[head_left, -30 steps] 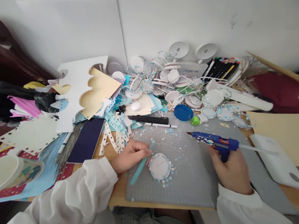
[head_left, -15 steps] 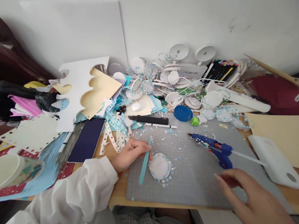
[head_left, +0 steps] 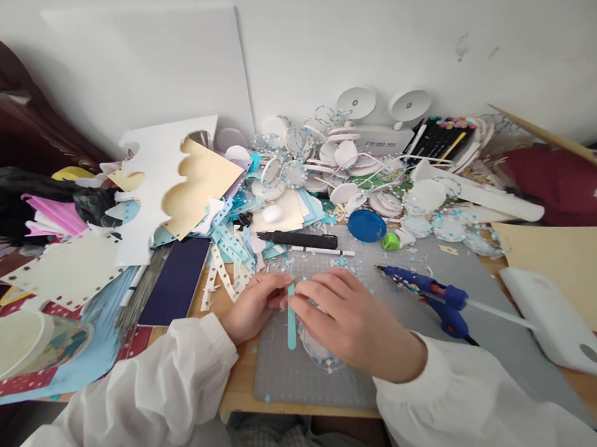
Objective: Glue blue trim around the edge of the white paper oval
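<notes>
Thin light-blue paper strip [head_left: 291, 316] stands roughly upright over the grey gridded cutting mat [head_left: 401, 362], just left of a white round paper disc w/ blue-speckled edge [head_left: 327, 360], which lies mostly hidden under the right hand. Left hand [head_left: 254, 306] pinches the strip near its upper end, thumb & forefinger closed on it. Right hand [head_left: 346, 319] meets it from the other side, fingertips closed on the same upper part; its palm covers the disc.

Strip looks very light, floppy, easy to crease or tear, so prob. best held close to the end being worked, w/ a light pinch, not mid-length. Disc looks like thin card: stiffer, but the speckled trim seems loose & would shed.

Outward: blue hot-glue gun [head_left: 427, 293] lies on the mat to the right, near the right forearm, not held. Behind the hands: black utility knife [head_left: 298, 239] and a white pen [head_left: 322, 251], side by side. Further back, a blue round lid [head_left: 366, 225] beside a small green ball [head_left: 390, 241]. Left of the mat, a dark navy sheet [head_left: 174, 280] on the table, among perforated paper offcuts [head_left: 226, 260].
</notes>
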Available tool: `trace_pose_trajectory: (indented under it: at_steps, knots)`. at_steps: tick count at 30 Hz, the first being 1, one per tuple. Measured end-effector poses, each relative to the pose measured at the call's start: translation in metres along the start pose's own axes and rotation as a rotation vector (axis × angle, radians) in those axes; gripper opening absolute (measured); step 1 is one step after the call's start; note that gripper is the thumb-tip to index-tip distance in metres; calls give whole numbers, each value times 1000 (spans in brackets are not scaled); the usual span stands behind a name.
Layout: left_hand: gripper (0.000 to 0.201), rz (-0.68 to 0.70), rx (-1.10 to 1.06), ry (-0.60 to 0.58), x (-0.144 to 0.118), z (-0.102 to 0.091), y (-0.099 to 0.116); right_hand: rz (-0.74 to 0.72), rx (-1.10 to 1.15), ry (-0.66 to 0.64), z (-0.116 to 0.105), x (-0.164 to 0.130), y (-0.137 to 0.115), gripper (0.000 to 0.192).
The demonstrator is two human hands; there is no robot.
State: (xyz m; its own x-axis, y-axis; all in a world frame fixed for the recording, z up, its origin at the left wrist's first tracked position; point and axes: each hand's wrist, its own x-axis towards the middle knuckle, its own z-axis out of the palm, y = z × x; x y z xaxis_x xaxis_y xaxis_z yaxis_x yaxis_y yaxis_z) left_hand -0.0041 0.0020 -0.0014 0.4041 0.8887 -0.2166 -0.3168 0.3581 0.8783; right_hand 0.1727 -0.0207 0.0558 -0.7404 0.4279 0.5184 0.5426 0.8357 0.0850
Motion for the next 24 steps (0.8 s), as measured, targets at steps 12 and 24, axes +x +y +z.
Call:
trace_pose_trajectory:
  at_steps: [12,24]
  knots:
    - [46,205,500,-88,-9,2,10,213,302,389,18,-17,21,22]
    - [24,529,1177,-414,-7,2,4,747,872,519,39,-39,19,7]
